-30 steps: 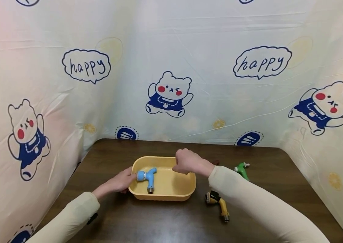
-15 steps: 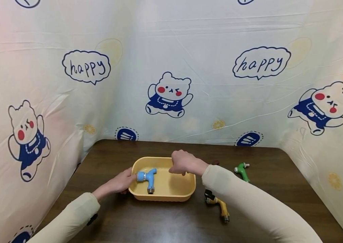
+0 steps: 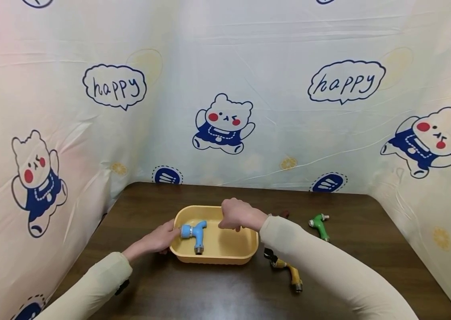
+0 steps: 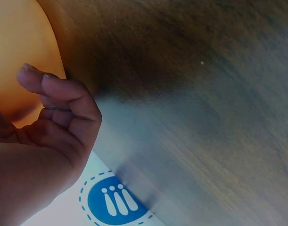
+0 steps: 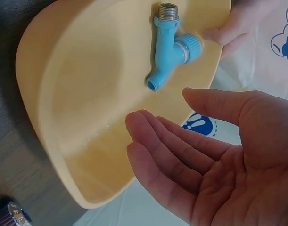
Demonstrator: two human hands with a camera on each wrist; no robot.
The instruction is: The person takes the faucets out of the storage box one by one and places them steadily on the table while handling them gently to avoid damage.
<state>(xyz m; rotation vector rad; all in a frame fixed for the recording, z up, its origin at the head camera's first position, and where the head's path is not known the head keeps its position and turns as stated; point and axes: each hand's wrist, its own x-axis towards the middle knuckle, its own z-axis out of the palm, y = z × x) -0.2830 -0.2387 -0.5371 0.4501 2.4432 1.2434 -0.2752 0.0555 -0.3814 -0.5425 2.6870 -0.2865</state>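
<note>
A yellow plastic basin (image 3: 225, 260) stands on the table, and a light blue faucet (image 3: 199, 235) lies inside at its left. My left hand (image 3: 160, 237) grips the basin's left rim, thumb on the inside beside the faucet's ribbed knob, fingers curled against the outer wall. Over the right half of the basin hovers my right hand (image 3: 239, 215). In the right wrist view its fingers (image 5: 176, 150) are loosely bent, thumb apart, and the palm holds nothing. The blue faucet (image 5: 167, 52) lies clear of that hand.
On the brown wooden table (image 3: 209, 293), right of the basin, lie a yellow faucet (image 3: 294, 275), partly behind my right sleeve, and a green faucet (image 3: 319, 226). A small reddish-brown piece (image 3: 285, 214) shows behind my right wrist. Printed cloth (image 3: 273, 89) hangs around the table.
My right hand has shifted slightly left over the basin, and its sleeve now covers more of the yellow faucet's upper end. The left hand, basin and blue faucet have stayed put.
</note>
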